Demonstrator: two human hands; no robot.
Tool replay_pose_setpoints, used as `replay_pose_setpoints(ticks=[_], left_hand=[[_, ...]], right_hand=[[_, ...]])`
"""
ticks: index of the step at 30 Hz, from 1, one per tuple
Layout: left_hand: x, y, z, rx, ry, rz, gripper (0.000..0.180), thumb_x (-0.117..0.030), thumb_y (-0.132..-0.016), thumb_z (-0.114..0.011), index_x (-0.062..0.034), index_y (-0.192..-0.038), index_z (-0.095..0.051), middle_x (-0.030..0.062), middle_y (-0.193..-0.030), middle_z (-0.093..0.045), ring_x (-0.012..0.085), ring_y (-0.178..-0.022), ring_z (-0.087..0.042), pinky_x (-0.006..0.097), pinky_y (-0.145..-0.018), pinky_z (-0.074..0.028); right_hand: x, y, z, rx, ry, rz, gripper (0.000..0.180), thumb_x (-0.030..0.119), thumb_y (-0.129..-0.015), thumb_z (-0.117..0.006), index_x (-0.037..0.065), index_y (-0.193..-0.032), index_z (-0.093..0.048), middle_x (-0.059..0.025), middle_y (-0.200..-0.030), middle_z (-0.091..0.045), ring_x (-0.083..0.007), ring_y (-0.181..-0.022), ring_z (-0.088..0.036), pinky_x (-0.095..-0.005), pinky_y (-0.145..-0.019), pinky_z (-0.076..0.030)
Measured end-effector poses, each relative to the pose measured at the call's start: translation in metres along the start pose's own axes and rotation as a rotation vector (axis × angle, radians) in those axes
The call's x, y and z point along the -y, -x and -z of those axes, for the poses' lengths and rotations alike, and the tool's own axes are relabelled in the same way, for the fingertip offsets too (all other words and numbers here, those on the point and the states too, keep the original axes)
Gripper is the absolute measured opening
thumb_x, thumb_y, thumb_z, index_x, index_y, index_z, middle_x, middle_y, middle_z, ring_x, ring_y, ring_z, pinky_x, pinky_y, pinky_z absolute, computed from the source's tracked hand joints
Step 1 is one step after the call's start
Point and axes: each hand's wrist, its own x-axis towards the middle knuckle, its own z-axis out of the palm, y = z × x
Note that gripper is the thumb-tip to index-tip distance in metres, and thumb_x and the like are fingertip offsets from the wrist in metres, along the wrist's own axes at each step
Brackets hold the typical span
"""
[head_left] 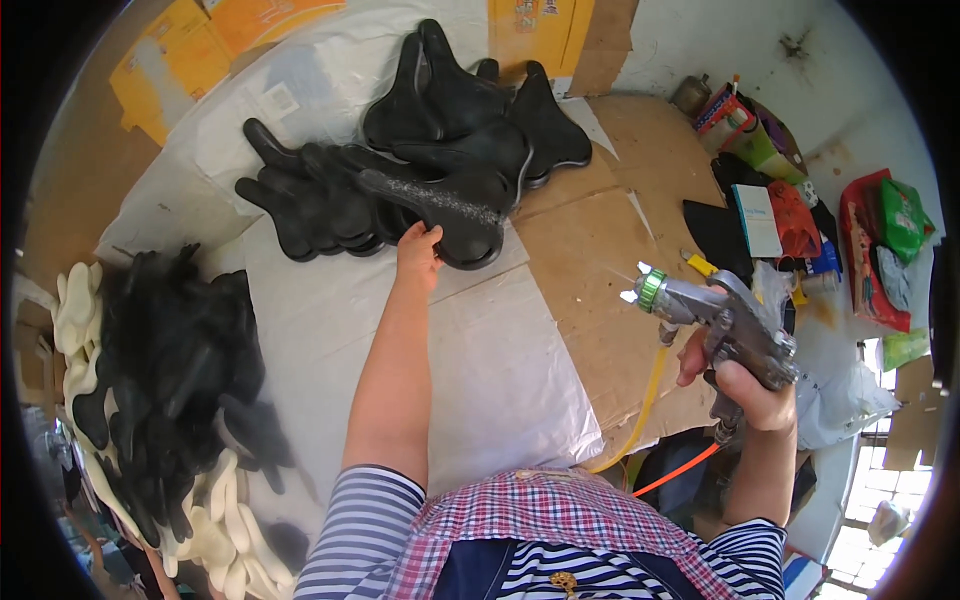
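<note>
My left hand (418, 256) is closed on the near edge of a black bicycle saddle (455, 205). Pale specks run in a band across that saddle's top. Around and behind it lie more black saddles, a heap (315, 200) to the left and another pile (450, 95) further back. On the right, my right hand (750, 392) grips a grey spray gun (725, 315) by its handle. The gun has a green ring near its nozzle, which points left toward the saddles. A yellow hose (650, 400) and an orange hose (680, 468) run to the gun.
Pale sheeting (480, 350) and brown cardboard (570, 250) cover the table. At the left edge stands a mound of black covers (170, 350) with cream saddle-shaped pads (225, 530). Boxes, bags and a white-and-blue carton (757, 222) crowd the right side. A clear plastic bag (845, 400) hangs there too.
</note>
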Motion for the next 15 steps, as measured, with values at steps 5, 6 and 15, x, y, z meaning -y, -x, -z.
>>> replay_pose_setpoints(ticks=[5, 6, 15], left_hand=[[0.005, 0.007, 0.012, 0.051, 0.050, -0.008, 0.021, -0.004, -0.085, -0.059, -0.0066, -0.106, -0.059, 0.0014, -0.100, -0.062, 0.0149, -0.092, -0.058, 0.032, -0.080, -0.046], [0.004, 0.007, 0.022, 0.074, 0.099, -0.039, 0.022, -0.003, -0.086, -0.057, -0.0047, -0.107, -0.059, 0.0029, -0.102, -0.063, 0.0159, -0.094, -0.058, 0.032, -0.082, -0.046], [-0.003, 0.011, 0.040, 0.018, 0.220, -0.063, 0.027, 0.001, -0.089, -0.050, -0.0001, -0.115, -0.052, 0.0071, -0.112, -0.059, 0.0182, -0.104, -0.056, 0.032, -0.092, -0.045]], right_hand=[[-0.001, 0.007, -0.003, -0.103, 0.025, 0.093, 0.063, 0.023, -0.076, -0.068, -0.004, -0.128, -0.044, -0.0100, -0.082, -0.058, -0.0178, -0.075, -0.057, -0.0327, -0.071, -0.047], [-0.006, 0.007, 0.003, -0.128, 0.061, 0.059, 0.056, 0.021, -0.079, -0.065, -0.004, -0.126, -0.046, -0.0084, -0.082, -0.058, -0.0168, -0.075, -0.057, -0.0314, -0.071, -0.047], [0.003, -0.019, 0.001, -0.117, 0.078, 0.040, 0.050, 0.018, -0.082, -0.065, -0.004, -0.124, -0.047, -0.0076, -0.082, -0.059, -0.0160, -0.074, -0.056, -0.0293, -0.070, -0.047]])
